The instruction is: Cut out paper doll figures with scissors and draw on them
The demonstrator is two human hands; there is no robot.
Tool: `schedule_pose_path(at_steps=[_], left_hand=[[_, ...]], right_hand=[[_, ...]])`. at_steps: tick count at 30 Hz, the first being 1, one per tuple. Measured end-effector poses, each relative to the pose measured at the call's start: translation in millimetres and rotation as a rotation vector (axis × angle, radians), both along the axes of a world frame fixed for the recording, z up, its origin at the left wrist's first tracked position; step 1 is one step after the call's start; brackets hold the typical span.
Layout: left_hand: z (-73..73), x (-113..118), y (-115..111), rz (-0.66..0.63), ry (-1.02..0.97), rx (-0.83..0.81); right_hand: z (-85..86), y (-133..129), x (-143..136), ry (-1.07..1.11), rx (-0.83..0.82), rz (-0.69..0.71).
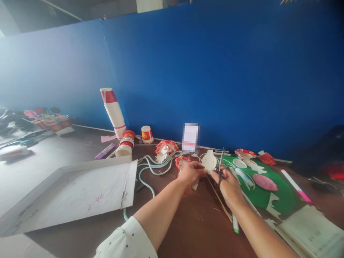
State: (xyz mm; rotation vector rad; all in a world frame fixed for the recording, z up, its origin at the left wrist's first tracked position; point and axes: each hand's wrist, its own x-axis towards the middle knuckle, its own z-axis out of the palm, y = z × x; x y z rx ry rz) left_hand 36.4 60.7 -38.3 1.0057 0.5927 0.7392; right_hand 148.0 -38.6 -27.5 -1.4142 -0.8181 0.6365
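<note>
My left hand (192, 173) is closed, pinching the lower edge of a cream paper cutout (209, 160) with a rounded body and a narrow top. In my right hand (228, 185) is a pair of scissors (220, 167), blades pointing up just right of the cutout. The right fingertips come close to the cutout's bottom edge. Just behind my left hand lies a small red-and-white fringed paper flower (182, 161), partly covered by it. A larger cut-cup flower (166, 148) rests farther back.
A leaning stack of paper cups (114, 111) and a single cup (147, 134) stand by the blue partition (215, 71). A white box lid (72, 193) lies left, near a pale cable (146, 179). Right are a green disc (282, 197), pink paper oval (264, 182) and marker (295, 185).
</note>
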Motion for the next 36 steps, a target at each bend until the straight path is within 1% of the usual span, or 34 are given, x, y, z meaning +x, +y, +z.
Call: schedule_pose_path(at_steps=[2,5,9,13,18,28,32,36], left_hand=[[-2.8,0,1,-0.008,0.012,0.020],[-2.8,-1,1,-0.014,0.041,0.030],[2.2,-2,-2,-0.008,0.059,0.024],[7.2,-3,-4,-0.004,0.053,-0.031],[10.4,-4,-6,-0.003,0.033,-0.045],[14.2,-4,-7,-0.006,0.033,-0.091],[15.4,-4,-6,0.014,0.005,-0.138],[16.1,-5,-6,0.007,-0.019,-0.173]], right_hand=[[-0.3,1,0,0.001,0.006,-0.007],[0.3,1,-1,0.006,0.009,-0.016],[3.3,0,-3,-0.004,-0.002,-0.045],[9.3,-2,-7,-0.018,-0.015,-0.083],[13.6,-3,-10,-0.024,-0.022,-0.104],[8.6,-1,-8,0.007,-0.002,-0.065],[7.1,-1,-8,0.016,0.004,-0.049],[4.4,-1,-5,0.011,0.004,-0.040]])
